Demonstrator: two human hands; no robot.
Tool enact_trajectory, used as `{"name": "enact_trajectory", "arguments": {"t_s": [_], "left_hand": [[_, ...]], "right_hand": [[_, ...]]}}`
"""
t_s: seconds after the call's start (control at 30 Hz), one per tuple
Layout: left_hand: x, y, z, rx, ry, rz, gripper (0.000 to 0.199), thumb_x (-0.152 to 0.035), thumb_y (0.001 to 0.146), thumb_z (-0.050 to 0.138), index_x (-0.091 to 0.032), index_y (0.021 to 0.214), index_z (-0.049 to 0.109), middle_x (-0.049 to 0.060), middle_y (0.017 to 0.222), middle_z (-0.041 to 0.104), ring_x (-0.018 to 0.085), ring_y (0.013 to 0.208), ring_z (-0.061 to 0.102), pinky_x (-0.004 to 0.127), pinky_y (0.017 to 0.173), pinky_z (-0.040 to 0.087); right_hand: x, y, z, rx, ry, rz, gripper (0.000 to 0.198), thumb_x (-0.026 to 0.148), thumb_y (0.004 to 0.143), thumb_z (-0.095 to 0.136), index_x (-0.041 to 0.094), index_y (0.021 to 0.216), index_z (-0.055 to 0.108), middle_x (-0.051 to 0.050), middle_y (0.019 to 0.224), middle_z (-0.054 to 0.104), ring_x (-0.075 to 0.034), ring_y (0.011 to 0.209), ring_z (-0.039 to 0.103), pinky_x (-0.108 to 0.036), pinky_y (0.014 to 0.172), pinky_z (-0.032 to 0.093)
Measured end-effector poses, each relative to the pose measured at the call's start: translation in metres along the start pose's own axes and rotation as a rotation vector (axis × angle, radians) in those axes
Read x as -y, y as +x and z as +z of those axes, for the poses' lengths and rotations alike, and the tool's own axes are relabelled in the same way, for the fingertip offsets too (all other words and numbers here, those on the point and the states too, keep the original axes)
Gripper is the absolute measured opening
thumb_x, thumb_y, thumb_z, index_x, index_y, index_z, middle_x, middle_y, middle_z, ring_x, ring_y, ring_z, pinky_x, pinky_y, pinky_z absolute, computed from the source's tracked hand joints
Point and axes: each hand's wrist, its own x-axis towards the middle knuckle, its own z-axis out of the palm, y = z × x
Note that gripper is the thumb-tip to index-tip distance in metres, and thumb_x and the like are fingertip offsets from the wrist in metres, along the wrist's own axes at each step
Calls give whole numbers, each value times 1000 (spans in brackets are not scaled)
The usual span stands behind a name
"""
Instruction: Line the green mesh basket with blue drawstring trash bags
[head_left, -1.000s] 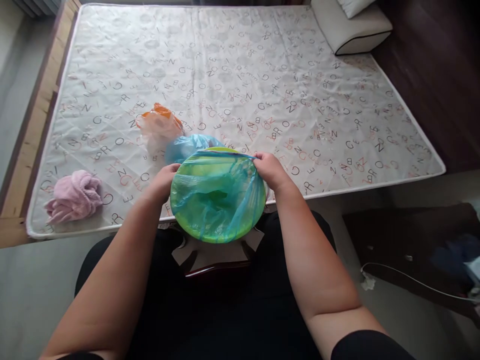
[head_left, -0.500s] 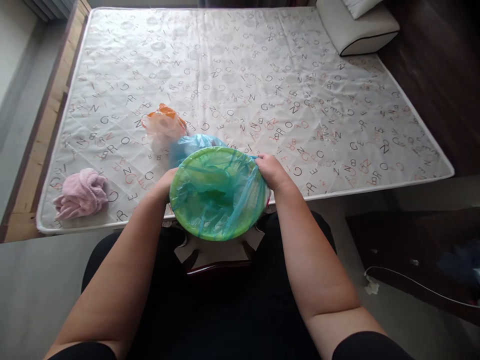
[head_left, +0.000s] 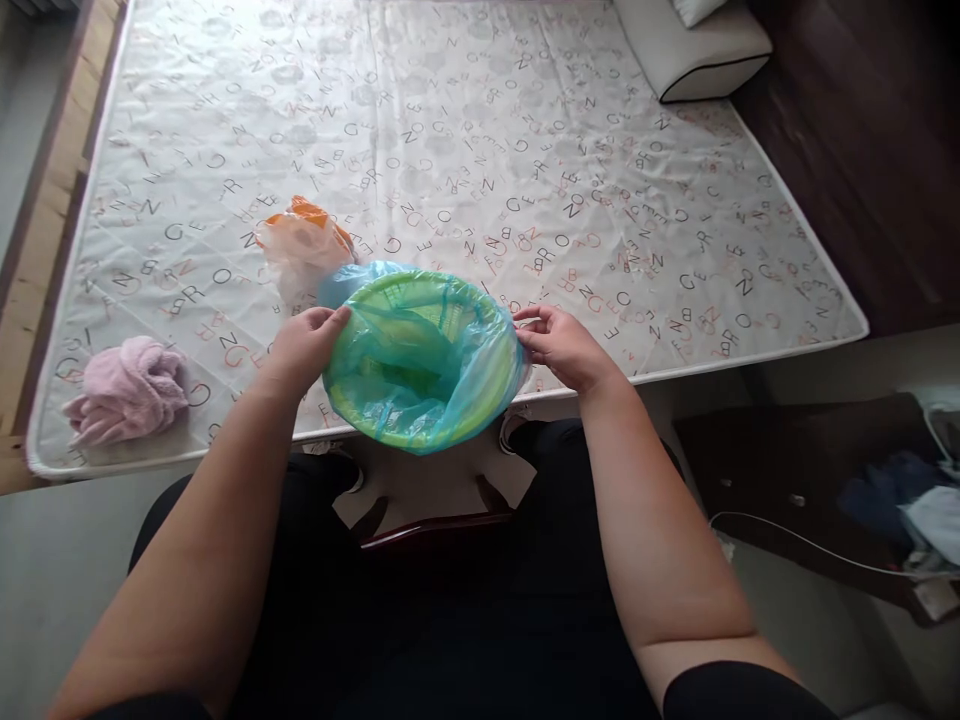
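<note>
A round green wastebasket (head_left: 457,287) is tilted so that its mouth faces me. A thin blue-green plastic bag (head_left: 420,425) lines it and is folded over most of the rim. At the rim's left side my left hand (head_left: 304,345) is closed, thumb on top and fingers partly hidden behind. My right hand (head_left: 562,345) is at the right side, its fingers apart and the fingertips by the bag's outer edge. Behind the wastebasket, a blue plastic bag (head_left: 360,275) lies partly hidden, next to a crumpled clear and orange plastic bag (head_left: 304,245).
The letter-printed mattress (head_left: 465,150) spreads out ahead. On its near left corner lies a pink cloth (head_left: 131,390). A white cushioned block (head_left: 697,60) stands at the far right. Down on the right are a dark wooden surface (head_left: 757,450) and a white cable (head_left: 795,540).
The wastebasket has shifted slightly up and left in view, with its mouth tilted differently. My left thumb now shows on the rim. My right fingers have loosened from the bag and spread.
</note>
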Motion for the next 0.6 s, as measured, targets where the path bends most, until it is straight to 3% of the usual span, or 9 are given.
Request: {"name": "enact_trajectory", "arguments": {"t_s": [0.13, 0.23, 0.3, 0.37, 0.43, 0.5, 0.53, 0.6], "left_hand": [[-5, -4, -4, 37, 104, 3, 43, -57, 90, 65, -18, 101, 78, 4, 84, 74, 21, 74, 64, 29, 64, 43], [-8, -4, -5, 47, 87, -17, 41, -56, 89, 67, -19, 105, 75, 4, 87, 74, 21, 74, 64, 29, 64, 42], [-11, -4, -5, 38, 113, -26, 38, -54, 90, 68, -19, 106, 73, 5, 91, 74, 21, 77, 64, 30, 66, 42], [-13, -6, -4, 31, 149, -18, 34, -51, 91, 69, -20, 106, 70, 6, 94, 74, 22, 80, 64, 31, 70, 42], [-15, -7, -1, 36, 142, -3, 29, -48, 93, 68, -20, 102, 67, 5, 93, 72, 22, 80, 62, 32, 72, 42], [-15, -9, 3, 47, 88, 1, 25, -46, 96, 68, -21, 96, 63, 4, 90, 71, 21, 78, 61, 31, 72, 41], [-14, -10, 5, 53, 54, 2, 24, -44, 96, 67, -21, 94, 62, 4, 88, 70, 21, 78, 61, 31, 73, 41], [-12, -10, 10, 67, -6, 17, 23, -41, 98, 66, -21, 91, 59, 3, 87, 68, 21, 79, 60, 31, 73, 41]], "right_hand": [[-19, 3, -10, -75, -475, 24, 30, 28, 94, 73, 21, 122, 68, -7, 99, 73, -16, 70, 67, -32, 68, 57], [-19, 1, -12, -140, -697, -8, 28, 27, 97, 67, 18, 123, 71, -13, 116, 77, -22, 87, 73, -39, 85, 60], [-10, -7, -10, -255, -691, -212, 31, 22, 98, 59, 19, 126, 71, -14, 131, 74, -26, 111, 73, -42, 100, 59], [2, -20, -5, -331, -696, -504, 37, 20, 99, 52, 22, 133, 69, -13, 144, 69, -27, 135, 65, -43, 114, 54], [11, -36, 3, -182, -774, -666, 37, 24, 102, 52, 25, 134, 70, -9, 151, 66, -26, 146, 59, -45, 122, 49], [21, -52, 14, 21, -890, -639, 29, 28, 102, 53, 25, 121, 74, -9, 154, 66, -28, 144, 61, -48, 123, 49], [26, -58, 21, 33, -943, -612, 26, 28, 102, 53, 24, 114, 76, -10, 151, 67, -29, 140, 64, -49, 121, 50], [42, -66, 41, -87, -1043, -607, 26, 29, 103, 51, 21, 100, 76, -14, 137, 74, -32, 130, 67, -51, 116, 51]]}}
